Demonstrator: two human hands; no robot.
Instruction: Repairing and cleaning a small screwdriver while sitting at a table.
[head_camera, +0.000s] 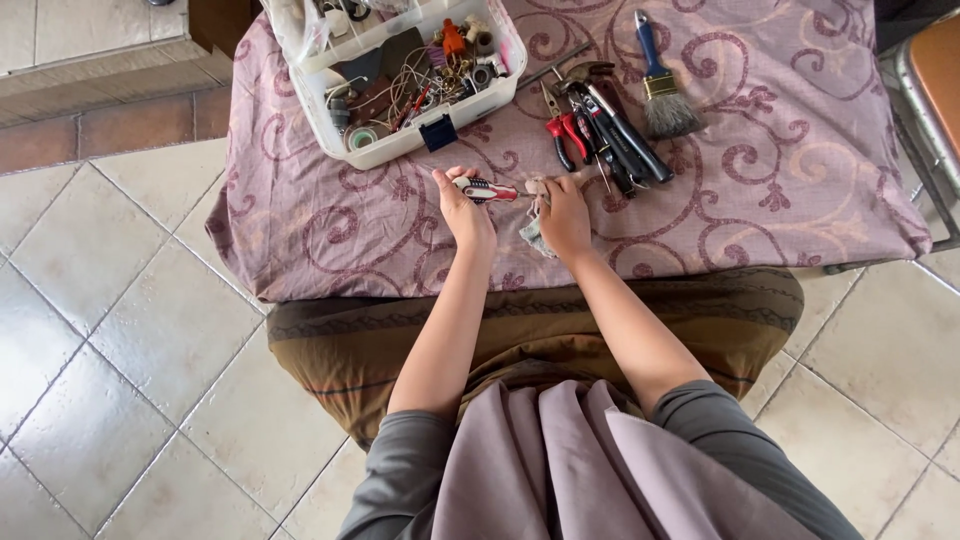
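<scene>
My left hand (463, 213) grips a screwdriver (487, 190) with a red, white and black handle, its tip pointing right. My right hand (563, 217) is closed on a small pale object (537, 186) at the screwdriver's tip, with a bit of grey cloth (531, 237) hanging under the palm. Both hands rest over a mauve tablecloth (330, 230) with dark swirl patterns, close to its near edge.
A white plastic box (500, 85) full of wires and small parts stands at the back left. Right of it lie red-handled pliers (561, 130), a hammer (600, 110), other dark-handled tools and a blue-handled paintbrush (660, 80). A chair (925, 90) stands at right. Tiled floor surrounds the table.
</scene>
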